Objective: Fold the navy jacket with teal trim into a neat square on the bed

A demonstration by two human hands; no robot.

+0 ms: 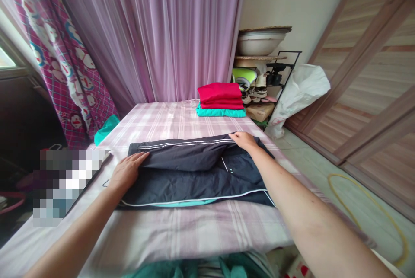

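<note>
A dark navy garment (194,174) with thin white piping lies partly folded across a bed covered in a pink plaid sheet (175,118). My left hand (127,171) lies flat on the garment's left end, fingers stretched out over the folded layer. My right hand (244,139) rests on the garment's far right edge, its fingers curled over the hem of the upper layer. A strip of teal cloth (184,203) peeks out from under the garment's near edge.
A stack of folded red and teal clothes (221,100) sits at the bed's far right. Teal cloth (106,129) hangs at the left edge. Purple curtains (155,31) hang behind. A shoe rack (262,83), a white bag (300,90) and wooden doors (372,87) stand on the right.
</note>
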